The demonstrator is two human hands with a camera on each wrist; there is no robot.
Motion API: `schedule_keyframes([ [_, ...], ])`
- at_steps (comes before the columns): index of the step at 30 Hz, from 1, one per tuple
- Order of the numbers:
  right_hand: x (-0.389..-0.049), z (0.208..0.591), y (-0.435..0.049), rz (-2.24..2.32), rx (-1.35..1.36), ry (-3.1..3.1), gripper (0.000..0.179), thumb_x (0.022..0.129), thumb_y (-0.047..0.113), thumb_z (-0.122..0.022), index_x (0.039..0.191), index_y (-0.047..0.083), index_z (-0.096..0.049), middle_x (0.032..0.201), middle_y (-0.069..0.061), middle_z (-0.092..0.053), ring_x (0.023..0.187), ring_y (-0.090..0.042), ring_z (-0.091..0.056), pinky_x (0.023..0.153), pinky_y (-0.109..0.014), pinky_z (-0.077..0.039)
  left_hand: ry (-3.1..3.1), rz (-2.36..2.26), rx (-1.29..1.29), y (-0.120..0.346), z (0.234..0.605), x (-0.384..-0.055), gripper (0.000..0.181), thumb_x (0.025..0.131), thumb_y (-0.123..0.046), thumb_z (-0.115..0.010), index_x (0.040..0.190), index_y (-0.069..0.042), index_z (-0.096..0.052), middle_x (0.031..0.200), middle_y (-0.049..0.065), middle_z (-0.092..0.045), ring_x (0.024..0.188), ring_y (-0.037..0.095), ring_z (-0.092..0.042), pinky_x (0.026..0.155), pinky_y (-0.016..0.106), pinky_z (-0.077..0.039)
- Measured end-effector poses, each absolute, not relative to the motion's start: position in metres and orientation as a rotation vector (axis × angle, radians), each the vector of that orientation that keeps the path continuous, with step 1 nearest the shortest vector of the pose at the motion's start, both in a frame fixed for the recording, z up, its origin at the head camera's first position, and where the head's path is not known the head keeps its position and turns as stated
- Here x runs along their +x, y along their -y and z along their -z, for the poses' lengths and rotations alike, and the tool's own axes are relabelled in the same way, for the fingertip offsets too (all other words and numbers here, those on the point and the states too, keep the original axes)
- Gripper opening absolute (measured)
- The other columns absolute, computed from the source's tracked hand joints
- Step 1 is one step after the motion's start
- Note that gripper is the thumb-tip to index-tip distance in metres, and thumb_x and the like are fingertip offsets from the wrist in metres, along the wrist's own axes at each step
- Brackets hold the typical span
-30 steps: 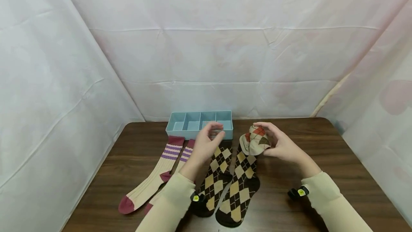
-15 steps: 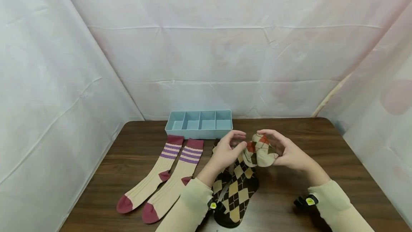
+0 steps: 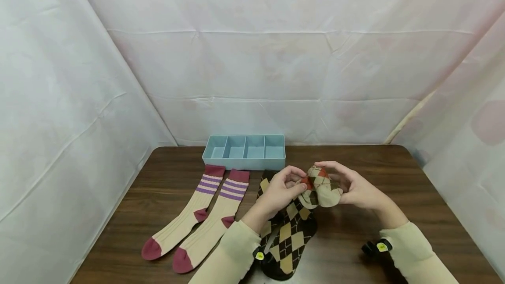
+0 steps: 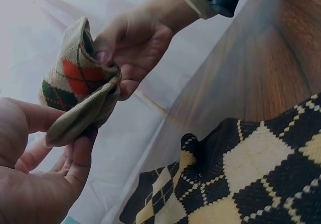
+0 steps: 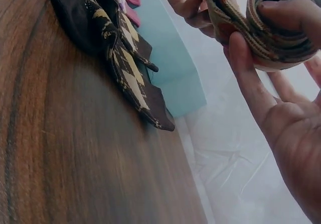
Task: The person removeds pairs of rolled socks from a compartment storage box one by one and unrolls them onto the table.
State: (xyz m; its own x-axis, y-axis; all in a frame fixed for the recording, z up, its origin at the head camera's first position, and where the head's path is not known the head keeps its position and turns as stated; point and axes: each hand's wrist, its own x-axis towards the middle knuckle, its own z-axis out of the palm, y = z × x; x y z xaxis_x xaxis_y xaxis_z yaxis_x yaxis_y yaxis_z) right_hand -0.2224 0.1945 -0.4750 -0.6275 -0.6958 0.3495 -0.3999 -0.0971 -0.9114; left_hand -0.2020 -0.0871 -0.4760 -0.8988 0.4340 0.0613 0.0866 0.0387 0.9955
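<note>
Both hands hold a folded-up bundle of argyle socks (image 3: 325, 187), cream with red and green diamonds, raised above the table. My left hand (image 3: 279, 192) pinches a cream flap of it between thumb and fingers, as the left wrist view shows. On the other side my right hand (image 3: 357, 187) grips the bundle, thumb tucked into its folded layers in the right wrist view. Beneath the hands lies a pair of dark brown argyle socks (image 3: 291, 240) with tan diamonds, partly covered by the left hand and forearm.
Two cream socks (image 3: 205, 236) with maroon toes and purple stripes lie flat at the left. A light blue box (image 3: 243, 164) with several compartments stands at the back of the wooden table (image 3: 355, 249). White cloth (image 3: 252, 65) hangs behind.
My left hand has moved right and now pinches the bundle's flap. The right hand has brought the bundle slightly right and nearer. The second striped sock has come into full view.
</note>
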Motion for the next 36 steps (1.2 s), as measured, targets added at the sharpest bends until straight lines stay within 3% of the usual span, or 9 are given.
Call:
schedule_keyframes([
  [5, -0.224, 0.477, -0.194, 1.829, -1.181, -1.975, 0.077, 0.091, -0.022, -0.074, 0.157, -0.003, -0.041, 0.162, -0.007, -0.047, 0.133, -0.021, -0.064, 0.077, -0.039, -0.065, -2.017, -2.03, 0.467, 0.082, 0.479, -0.2, 0.018, 0.105, -0.009, -0.074, 0.119, -0.007, -0.063, 0.114, 0.004, -0.066, 0.093, 0.016, -0.067, 0.082, 0.041, -0.053],
  [11, -0.222, 0.476, -0.196, 1.827, -1.189, -2.091, 0.058, 0.089, -0.021, -0.076, 0.138, 0.0, -0.053, 0.159, -0.01, -0.049, 0.133, -0.021, -0.064, 0.081, -0.036, -0.063, -1.989, -2.148, 0.469, 0.076, 0.482, -0.197, 0.016, 0.103, -0.005, -0.074, 0.113, -0.001, -0.062, 0.108, 0.007, -0.066, 0.092, 0.015, -0.069, 0.08, 0.031, -0.054],
  [17, -0.221, 0.473, -0.2, 1.647, -1.196, -2.284, 0.059, 0.093, -0.011, -0.078, 0.145, 0.005, -0.057, 0.148, -0.01, -0.059, 0.13, -0.017, -0.065, 0.1, -0.03, -0.056, -2.051, -2.182, 0.424, 0.074, 0.481, -0.193, 0.013, 0.103, -0.005, -0.074, 0.11, -0.003, -0.063, 0.106, 0.005, -0.065, 0.086, 0.014, -0.064, 0.076, 0.028, -0.051],
  [20, -0.219, 0.47, -0.202, 1.569, -1.197, -2.227, 0.063, 0.095, -0.01, -0.077, 0.151, 0.007, -0.054, 0.148, -0.01, -0.059, 0.129, -0.018, -0.065, 0.096, -0.034, -0.06, -2.089, -2.175, 0.361, 0.074, 0.48, -0.194, 0.011, 0.103, -0.006, -0.073, 0.109, -0.005, -0.064, 0.108, 0.003, -0.063, 0.081, 0.014, -0.059, 0.072, 0.028, -0.048],
  [24, -0.216, 0.465, -0.202, 1.531, -1.24, -2.146, 0.075, 0.094, -0.012, -0.074, 0.161, 0.004, -0.043, 0.16, -0.017, -0.049, 0.132, -0.021, -0.063, 0.092, -0.042, -0.062, -2.099, -2.197, 0.284, 0.072, 0.48, -0.194, 0.012, 0.101, -0.007, -0.074, 0.107, -0.006, -0.063, 0.109, 0.005, -0.061, 0.073, 0.013, -0.057, 0.069, 0.028, -0.047],
  [27, -0.213, 0.462, -0.199, 1.515, -1.243, -2.169, 0.08, 0.097, -0.008, -0.074, 0.166, 0.005, -0.036, 0.162, -0.019, -0.045, 0.126, -0.021, -0.066, 0.094, -0.041, -0.061, -2.073, -2.218, 0.271, 0.07, 0.48, -0.193, 0.013, 0.102, -0.007, -0.075, 0.106, -0.005, -0.062, 0.108, 0.006, -0.059, 0.073, 0.014, -0.058, 0.071, 0.03, -0.049],
  [31, -0.211, 0.461, -0.194, 1.475, -1.124, -2.335, 0.069, 0.102, 0.007, -0.077, 0.161, 0.018, -0.043, 0.15, -0.01, -0.056, 0.113, -0.019, -0.068, 0.092, -0.034, -0.06, -2.056, -2.226, 0.289, 0.066, 0.48, -0.19, 0.015, 0.102, -0.006, -0.075, 0.105, -0.004, -0.06, 0.105, 0.004, -0.058, 0.073, 0.014, -0.057, 0.071, 0.029, -0.047],
  [36, -0.211, 0.46, -0.186, 1.428, -1.023, -2.554, 0.057, 0.102, 0.019, -0.081, 0.151, 0.027, -0.053, 0.139, 0.0, -0.066, 0.112, -0.016, -0.068, 0.088, -0.03, -0.059, -2.073, -2.213, 0.32, 0.063, 0.48, -0.187, 0.016, 0.101, -0.006, -0.076, 0.105, -0.006, -0.061, 0.102, 0.001, -0.059, 0.071, 0.012, -0.054, 0.068, 0.026, -0.044],
])
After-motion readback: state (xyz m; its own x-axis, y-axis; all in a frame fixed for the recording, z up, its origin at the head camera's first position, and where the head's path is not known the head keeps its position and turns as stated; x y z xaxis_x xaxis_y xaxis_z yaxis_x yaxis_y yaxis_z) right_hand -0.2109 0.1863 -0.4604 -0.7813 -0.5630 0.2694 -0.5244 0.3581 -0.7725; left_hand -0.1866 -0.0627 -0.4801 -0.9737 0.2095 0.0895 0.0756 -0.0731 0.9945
